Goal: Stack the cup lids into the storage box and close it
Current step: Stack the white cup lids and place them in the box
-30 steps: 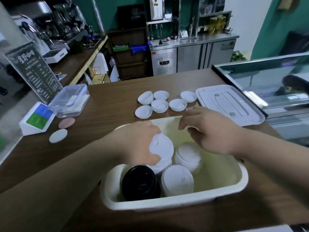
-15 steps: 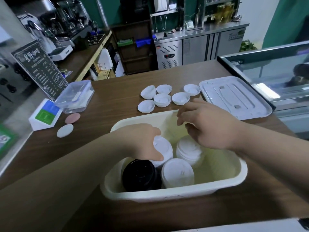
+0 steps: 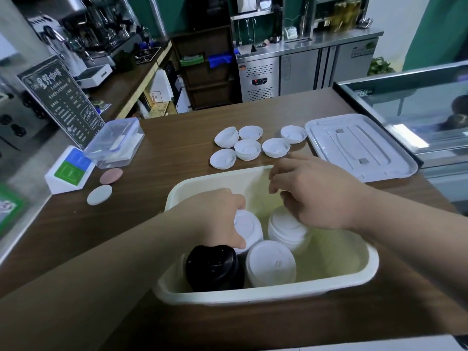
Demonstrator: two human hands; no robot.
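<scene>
- Storage box [image 3: 266,295]: cream tub at the near edge of the counter [image 3: 177,138], uncovered.
- Black lids [image 3: 214,268]: one stack in the box's near left corner.
- White lid stack [image 3: 271,264]: just beside the black one, against the near wall.
- Left hand [image 3: 215,219]: inside the box, fingers curled round the top of a second white stack [image 3: 247,225], which touches the black lids.
- Third white stack [image 3: 286,228]: mid-box, partly under the right hand.
- Right hand [image 3: 321,196]: above the far right part of the box, fingers loosely bent, nothing visible in them.
- Loose lids [image 3: 247,149]: six or so white lids on the counter beyond the box's far rim, not yet packed.
- Box cover [image 3: 354,145]: flat at the counter's right edge.
- Risks, as judged: a crooked release could tip the gripped stack onto its neighbours; stacks built above the rim would stop the cover seating; a reaching wrist may knock the third stack.
</scene>
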